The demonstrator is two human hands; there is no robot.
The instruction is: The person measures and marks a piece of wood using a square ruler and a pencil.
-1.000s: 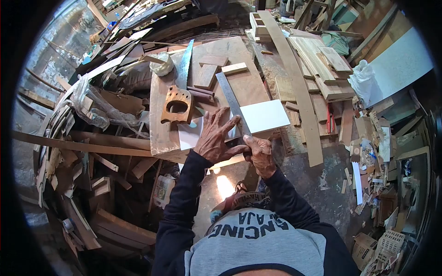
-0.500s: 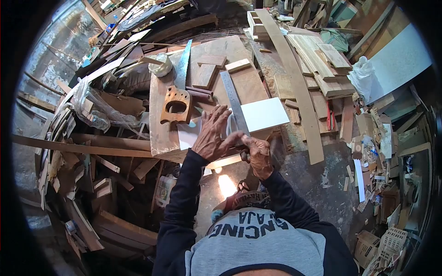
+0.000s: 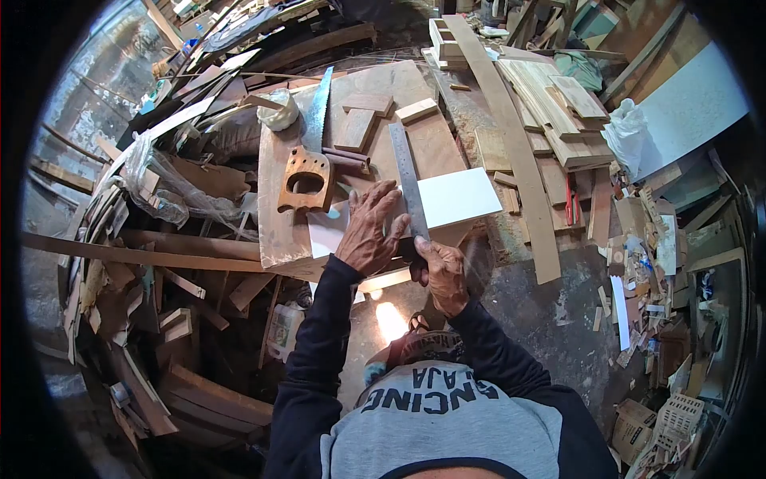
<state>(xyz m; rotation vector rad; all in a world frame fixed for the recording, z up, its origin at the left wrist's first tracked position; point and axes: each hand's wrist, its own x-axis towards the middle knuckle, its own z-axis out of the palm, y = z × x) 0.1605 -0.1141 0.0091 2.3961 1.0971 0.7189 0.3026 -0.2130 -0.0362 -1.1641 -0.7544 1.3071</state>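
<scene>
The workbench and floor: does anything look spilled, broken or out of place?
Wood scraps lie strewn on the floor at the right, a white strip among them, looking untidy. On the workbench, the saw and wood blocks lie at differing angles, but I see nothing spilled or broken.

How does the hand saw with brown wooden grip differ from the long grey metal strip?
The saw has a large wooden grip, while the strip shows none. The saw's blade narrows towards its far end; the strip looks nearly even in width. The saw lies untouched; the strip meets the right hand. Both are long.
</scene>
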